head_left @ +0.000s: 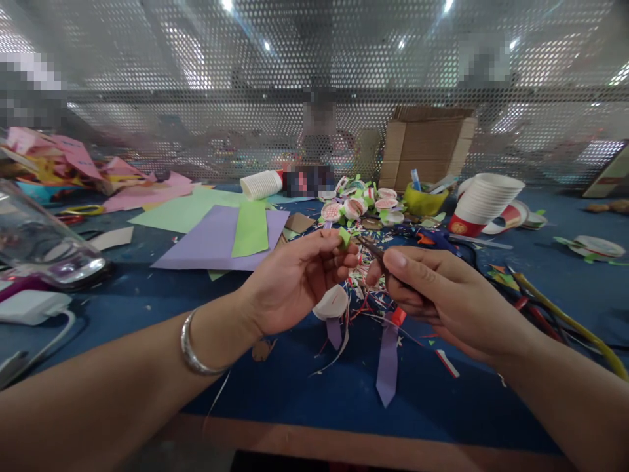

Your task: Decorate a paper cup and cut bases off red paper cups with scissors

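My left hand (299,278) is closed, pinching a small green paper piece (344,236) between thumb and fingertips above the blue table. My right hand (442,295) is closed around a pair of small scissors (372,248) whose dark blades point left and meet the green piece. Below the hands lie a cut white cup disc (332,303), purple paper strips (388,360) and a heap of coloured paper scraps (373,308). A silver bangle (192,347) sits on my left wrist.
Purple and green paper sheets (221,236) lie left of centre. A stack of white paper cups (484,203) stands at right, another cup stack (260,184) lies on its side. Cut cup flowers (358,206), a yellow bowl (423,200), a cardboard box (427,147), a perforated metal screen behind.
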Tool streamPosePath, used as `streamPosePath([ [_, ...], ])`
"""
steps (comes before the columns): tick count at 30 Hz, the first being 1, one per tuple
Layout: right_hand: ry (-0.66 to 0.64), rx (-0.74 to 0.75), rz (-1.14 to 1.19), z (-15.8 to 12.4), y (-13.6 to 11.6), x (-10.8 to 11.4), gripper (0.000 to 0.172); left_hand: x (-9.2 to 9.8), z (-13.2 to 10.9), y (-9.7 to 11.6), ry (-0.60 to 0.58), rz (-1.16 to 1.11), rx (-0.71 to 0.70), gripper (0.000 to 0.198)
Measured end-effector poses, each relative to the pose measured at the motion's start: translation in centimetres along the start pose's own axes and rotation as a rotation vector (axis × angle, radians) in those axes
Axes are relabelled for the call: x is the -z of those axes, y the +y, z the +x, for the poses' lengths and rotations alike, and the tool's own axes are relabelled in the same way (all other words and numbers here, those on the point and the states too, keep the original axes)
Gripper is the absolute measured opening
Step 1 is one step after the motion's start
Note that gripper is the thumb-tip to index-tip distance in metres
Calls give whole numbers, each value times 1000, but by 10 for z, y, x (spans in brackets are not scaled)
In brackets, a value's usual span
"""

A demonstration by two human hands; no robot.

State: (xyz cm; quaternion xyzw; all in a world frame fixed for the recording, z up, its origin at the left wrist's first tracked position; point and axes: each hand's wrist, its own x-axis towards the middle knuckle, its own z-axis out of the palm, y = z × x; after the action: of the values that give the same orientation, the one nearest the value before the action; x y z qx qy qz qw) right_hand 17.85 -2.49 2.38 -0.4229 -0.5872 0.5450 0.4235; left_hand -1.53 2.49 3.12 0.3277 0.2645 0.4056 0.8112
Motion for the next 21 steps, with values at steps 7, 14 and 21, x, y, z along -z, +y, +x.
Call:
streamPosePath([
  [7, 104, 157, -430, -2, -5, -1, 28, -2, -4, -17, 12, 159, -192, 9],
  [14, 133, 165, -552, -4, -4, -3, 30, -5, -7, -25, -38, 174, -203, 9],
  [21, 116, 205, -598, -3, -4, -4, 29, -4, -9, -27, -74, 122, -201, 6],
])
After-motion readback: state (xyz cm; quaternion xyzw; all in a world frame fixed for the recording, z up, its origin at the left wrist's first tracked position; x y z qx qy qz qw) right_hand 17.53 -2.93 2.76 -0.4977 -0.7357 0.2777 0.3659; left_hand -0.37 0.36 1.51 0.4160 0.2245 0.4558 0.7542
